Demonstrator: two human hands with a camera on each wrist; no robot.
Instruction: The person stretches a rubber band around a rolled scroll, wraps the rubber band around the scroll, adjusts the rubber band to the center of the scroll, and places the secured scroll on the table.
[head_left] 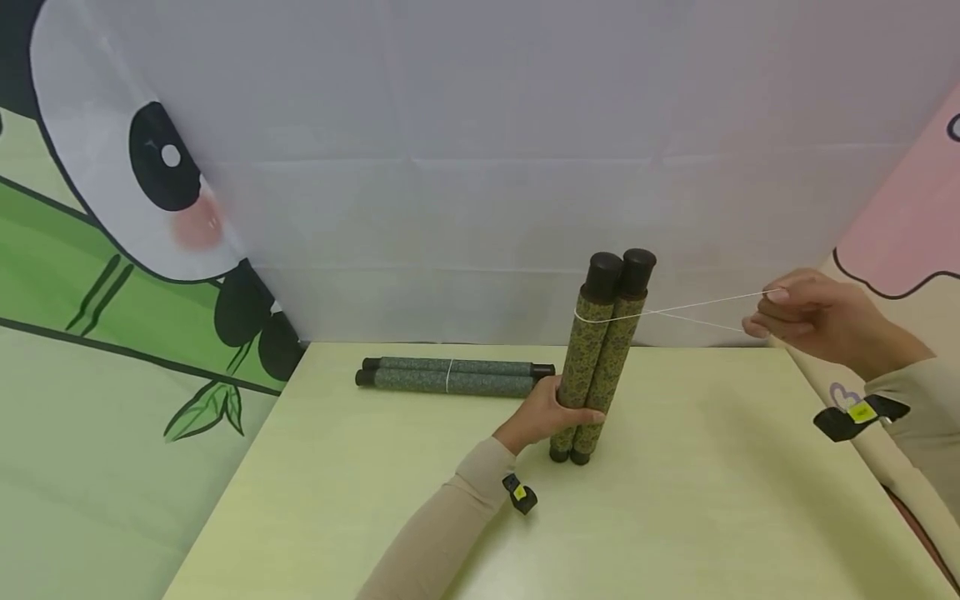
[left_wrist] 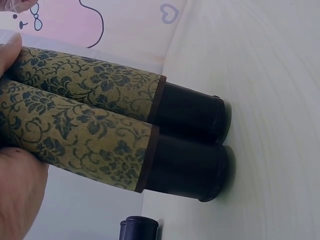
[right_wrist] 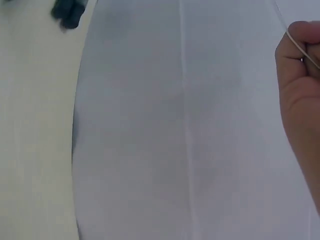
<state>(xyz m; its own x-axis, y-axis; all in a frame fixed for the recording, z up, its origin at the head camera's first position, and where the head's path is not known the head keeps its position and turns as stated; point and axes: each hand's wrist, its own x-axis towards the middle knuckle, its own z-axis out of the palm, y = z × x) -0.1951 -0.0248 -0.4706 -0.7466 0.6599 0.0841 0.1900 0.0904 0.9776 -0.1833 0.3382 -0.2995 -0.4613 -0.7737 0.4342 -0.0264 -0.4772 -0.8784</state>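
Note:
Two scrolls rolled in olive floral fabric (head_left: 583, 354), with black end knobs, stand side by side and tilted on the table. My left hand (head_left: 542, 418) grips them low down, thumb across the front. In the left wrist view their lower black ends (left_wrist: 185, 165) meet the tabletop. A thin white string (head_left: 712, 302) loops round both scrolls near the top and stretches taut to the right. Its far end is pinched in my right hand (head_left: 832, 321), raised apart from the scrolls. The right wrist view shows the string crossing the curled fingers (right_wrist: 295, 62).
Behind and left of my left hand, two grey-green scrolls (head_left: 465, 383) lie together, tied with a white string round the middle. A pale yellow table (head_left: 675, 517) carries everything. A printed cloth backdrop (head_left: 487, 208) hangs along its back edge.

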